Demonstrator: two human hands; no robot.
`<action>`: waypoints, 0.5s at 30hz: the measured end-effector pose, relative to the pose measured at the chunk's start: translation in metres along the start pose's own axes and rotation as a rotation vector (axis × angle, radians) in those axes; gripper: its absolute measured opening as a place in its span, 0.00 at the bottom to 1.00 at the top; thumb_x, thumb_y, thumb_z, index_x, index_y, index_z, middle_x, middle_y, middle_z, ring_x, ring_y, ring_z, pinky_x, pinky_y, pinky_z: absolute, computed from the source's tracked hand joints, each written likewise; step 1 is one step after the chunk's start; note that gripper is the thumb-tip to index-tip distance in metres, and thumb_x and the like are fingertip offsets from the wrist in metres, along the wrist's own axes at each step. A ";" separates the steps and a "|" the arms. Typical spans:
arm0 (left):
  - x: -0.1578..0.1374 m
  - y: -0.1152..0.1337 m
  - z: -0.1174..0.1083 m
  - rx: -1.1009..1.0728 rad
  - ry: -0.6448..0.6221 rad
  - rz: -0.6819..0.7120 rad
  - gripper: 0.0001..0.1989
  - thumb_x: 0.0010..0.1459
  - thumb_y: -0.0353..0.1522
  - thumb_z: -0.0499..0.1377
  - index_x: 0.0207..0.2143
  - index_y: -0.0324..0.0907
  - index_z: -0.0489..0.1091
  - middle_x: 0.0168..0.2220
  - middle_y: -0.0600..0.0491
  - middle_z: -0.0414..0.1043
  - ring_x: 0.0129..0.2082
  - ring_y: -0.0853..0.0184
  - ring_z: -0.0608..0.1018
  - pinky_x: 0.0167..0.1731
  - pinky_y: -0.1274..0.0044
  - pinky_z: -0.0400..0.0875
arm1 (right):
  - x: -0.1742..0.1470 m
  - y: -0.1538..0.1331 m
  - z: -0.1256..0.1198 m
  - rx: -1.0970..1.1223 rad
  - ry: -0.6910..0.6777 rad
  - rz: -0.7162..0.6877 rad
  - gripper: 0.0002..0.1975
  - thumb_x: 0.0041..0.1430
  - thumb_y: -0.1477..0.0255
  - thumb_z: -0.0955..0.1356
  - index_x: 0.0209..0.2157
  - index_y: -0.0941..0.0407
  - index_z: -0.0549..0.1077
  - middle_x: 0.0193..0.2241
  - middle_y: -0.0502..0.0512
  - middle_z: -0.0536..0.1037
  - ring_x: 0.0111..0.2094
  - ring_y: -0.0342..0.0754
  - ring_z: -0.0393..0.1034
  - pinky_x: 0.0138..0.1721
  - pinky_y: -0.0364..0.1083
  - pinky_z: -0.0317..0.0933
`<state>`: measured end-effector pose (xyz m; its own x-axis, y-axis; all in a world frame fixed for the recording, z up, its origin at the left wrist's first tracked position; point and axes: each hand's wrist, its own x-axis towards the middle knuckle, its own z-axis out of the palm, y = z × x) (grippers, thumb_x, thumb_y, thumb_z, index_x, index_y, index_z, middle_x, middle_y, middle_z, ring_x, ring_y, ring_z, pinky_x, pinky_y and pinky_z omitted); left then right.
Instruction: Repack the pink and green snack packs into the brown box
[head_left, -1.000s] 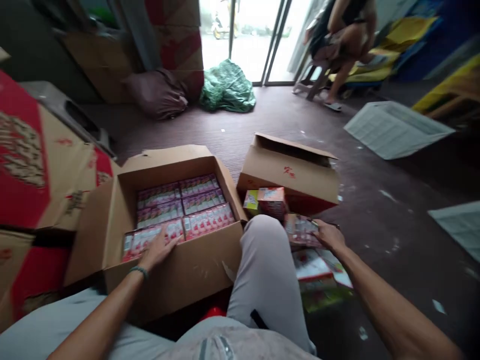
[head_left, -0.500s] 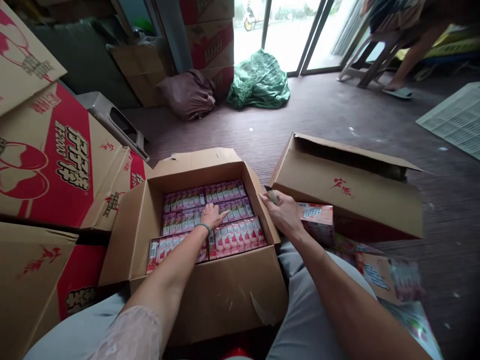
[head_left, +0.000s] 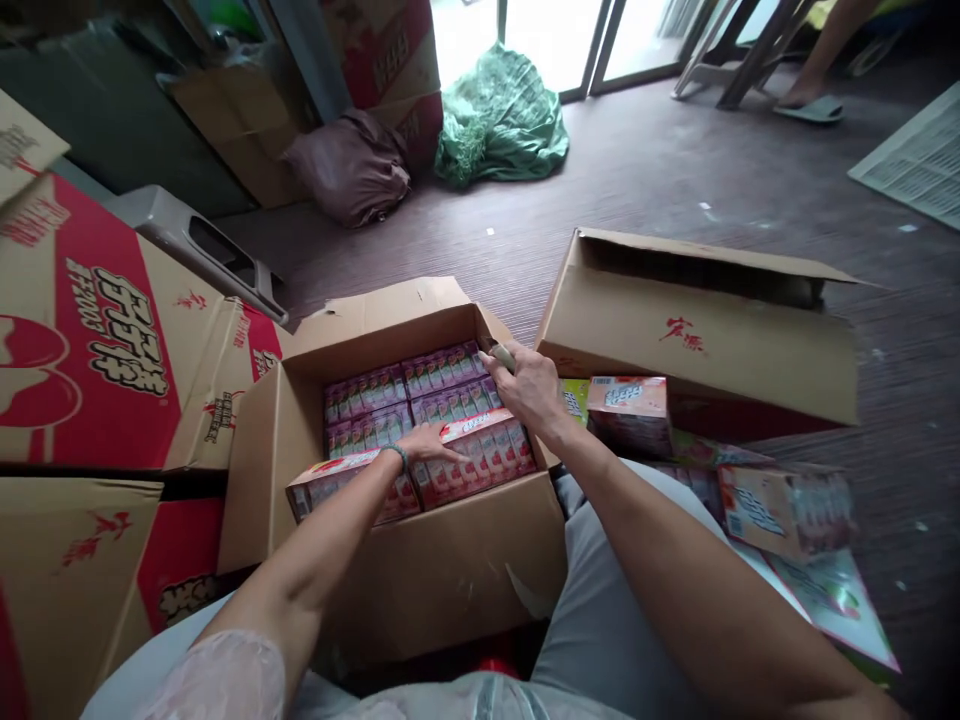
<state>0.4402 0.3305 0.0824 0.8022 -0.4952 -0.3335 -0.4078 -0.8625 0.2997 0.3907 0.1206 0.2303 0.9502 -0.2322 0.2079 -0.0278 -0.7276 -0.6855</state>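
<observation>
In front of me stands an open cardboard box [head_left: 457, 580] filled with rows of wrapped candy packs. The rear packs [head_left: 442, 370] are purple; a front pink pack [head_left: 480, 465] shows its red and white top edge. My left hand [head_left: 426, 443] lies over the front packs with its fingers apart, touching the inner corner of the pink pack. My right hand [head_left: 534, 392] is closed around a small knife [head_left: 502, 355] with a pale handle and dark tip, over the box's right rim. The tip is partly hard to make out against the box.
Another open carton [head_left: 697, 340] lies tilted at right, with loose candy packs [head_left: 784, 510] by my leg. Printed cartons [head_left: 90, 340] are stacked at left beside a grey stool [head_left: 202, 245]. Green sack [head_left: 502, 120] ahead; a person's slippered foot [head_left: 810, 105] far right.
My left hand has shifted slightly down onto the front packs, whose top edges now show. My right hand has moved left with the knife over the box rim. The view has tilted down.
</observation>
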 end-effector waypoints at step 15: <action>-0.187 0.069 -0.064 -0.026 0.518 0.040 0.32 0.43 0.40 0.64 0.52 0.42 0.63 0.45 0.43 0.67 0.46 0.52 0.68 0.48 0.63 0.61 | -0.093 -0.018 -0.042 -0.001 0.090 -0.257 0.16 0.67 0.61 0.55 0.37 0.54 0.68 0.24 0.49 0.72 0.24 0.42 0.63 0.28 0.42 0.51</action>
<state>0.2901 0.3698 0.2229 0.8997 -0.4050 0.1630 -0.4366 -0.8380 0.3273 0.2894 0.1283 0.2525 0.8946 -0.0967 0.4363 0.2100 -0.7710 -0.6012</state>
